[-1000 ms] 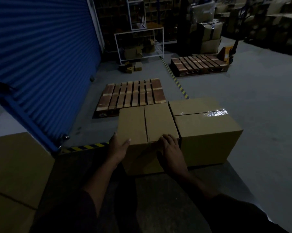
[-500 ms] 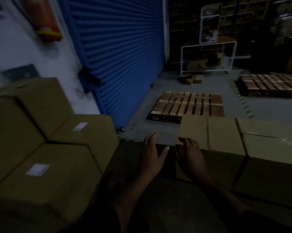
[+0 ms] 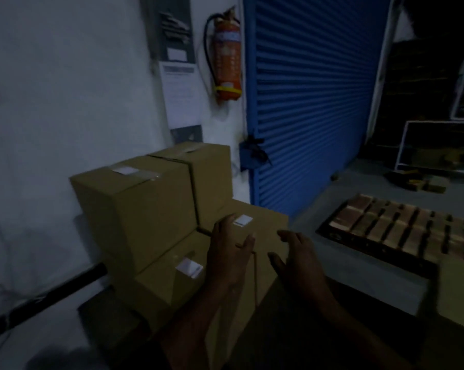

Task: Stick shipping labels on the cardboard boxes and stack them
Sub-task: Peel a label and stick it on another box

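- Head view: my left hand (image 3: 227, 252) and right hand (image 3: 300, 256) hover with fingers apart, holding nothing, over the labelled cardboard boxes (image 3: 145, 209) stacked against the wall (image 3: 65, 102).
- Judgement: square each box flush on the stack, labels (image 3: 189, 267) facing up, before fetching another.

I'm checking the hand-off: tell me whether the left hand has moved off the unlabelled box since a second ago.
Yes. The left hand has left that box and swung left toward the blue shutter, now over the labelled stack.
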`<action>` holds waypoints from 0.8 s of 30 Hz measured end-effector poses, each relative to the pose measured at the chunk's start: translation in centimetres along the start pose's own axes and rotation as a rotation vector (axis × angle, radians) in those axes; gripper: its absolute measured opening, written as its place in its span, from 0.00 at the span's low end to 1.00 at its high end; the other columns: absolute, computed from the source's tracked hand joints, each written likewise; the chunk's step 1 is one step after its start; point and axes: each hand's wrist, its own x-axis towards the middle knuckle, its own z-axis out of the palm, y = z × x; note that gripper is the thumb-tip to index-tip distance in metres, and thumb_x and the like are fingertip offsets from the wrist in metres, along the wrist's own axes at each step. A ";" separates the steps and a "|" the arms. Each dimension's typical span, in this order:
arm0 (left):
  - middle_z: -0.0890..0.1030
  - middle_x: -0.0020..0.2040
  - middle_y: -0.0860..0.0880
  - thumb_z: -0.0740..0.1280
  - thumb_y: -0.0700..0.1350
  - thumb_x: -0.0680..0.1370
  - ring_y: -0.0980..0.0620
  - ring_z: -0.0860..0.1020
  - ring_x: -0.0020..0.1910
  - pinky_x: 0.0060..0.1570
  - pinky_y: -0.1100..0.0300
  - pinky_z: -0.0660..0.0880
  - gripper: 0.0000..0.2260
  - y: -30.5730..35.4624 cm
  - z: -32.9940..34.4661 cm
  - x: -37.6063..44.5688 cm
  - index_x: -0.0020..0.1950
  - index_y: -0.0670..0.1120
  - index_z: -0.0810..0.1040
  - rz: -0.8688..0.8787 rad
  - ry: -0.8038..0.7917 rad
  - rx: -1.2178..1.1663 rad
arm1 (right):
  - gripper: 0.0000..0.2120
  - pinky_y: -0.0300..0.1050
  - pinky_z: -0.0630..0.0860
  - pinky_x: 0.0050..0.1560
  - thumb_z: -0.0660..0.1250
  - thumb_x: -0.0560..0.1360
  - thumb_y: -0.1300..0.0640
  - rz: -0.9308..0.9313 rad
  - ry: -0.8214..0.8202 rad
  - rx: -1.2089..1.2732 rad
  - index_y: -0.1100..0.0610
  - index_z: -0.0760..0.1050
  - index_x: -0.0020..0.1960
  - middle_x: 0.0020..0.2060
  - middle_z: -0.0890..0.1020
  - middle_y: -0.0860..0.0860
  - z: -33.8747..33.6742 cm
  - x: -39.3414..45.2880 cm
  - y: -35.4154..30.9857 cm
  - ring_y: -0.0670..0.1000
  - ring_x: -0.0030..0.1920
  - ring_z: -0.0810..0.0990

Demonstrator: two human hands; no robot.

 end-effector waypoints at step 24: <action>0.69 0.80 0.44 0.68 0.69 0.77 0.41 0.70 0.76 0.75 0.45 0.68 0.39 -26.5 -34.3 29.6 0.82 0.49 0.66 -0.360 0.045 0.350 | 0.27 0.38 0.62 0.65 0.62 0.80 0.41 0.074 0.122 0.254 0.56 0.67 0.72 0.75 0.65 0.54 24.4 17.4 -27.0 0.50 0.74 0.61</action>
